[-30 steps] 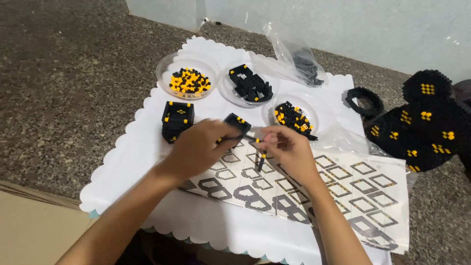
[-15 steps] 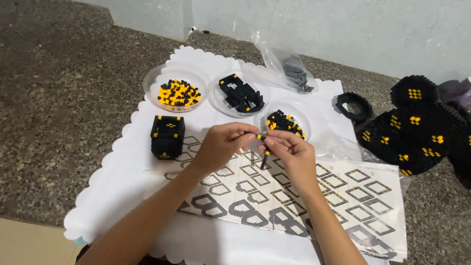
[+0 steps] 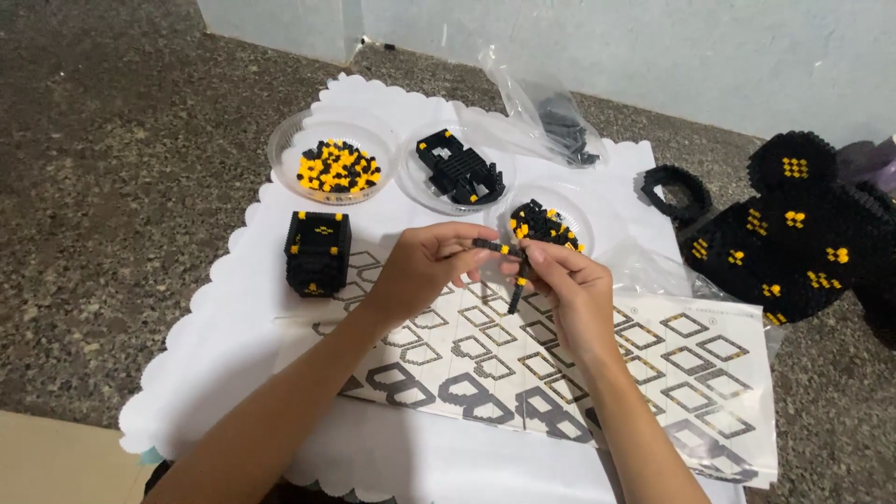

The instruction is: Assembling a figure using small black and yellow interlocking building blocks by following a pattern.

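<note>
Speckled floor, white scalloped mat [image 3: 233,308]; left hand [image 3: 425,271] pinching flat black strip [image 3: 493,247] lying crosswise, right hand [image 3: 569,289] gripping dangling black piece [image 3: 516,294] just beneath.

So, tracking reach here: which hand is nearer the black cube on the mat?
Left. The left hand is just right of the cube; the right hand lies farther right.

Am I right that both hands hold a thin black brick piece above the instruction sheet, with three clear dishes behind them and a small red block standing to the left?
Not quite: in the head view the block is black with yellow spots, not red. The left hand and right hand do hold the thin black brick piece over the instruction sheet, with three clear dishes behind.
</note>
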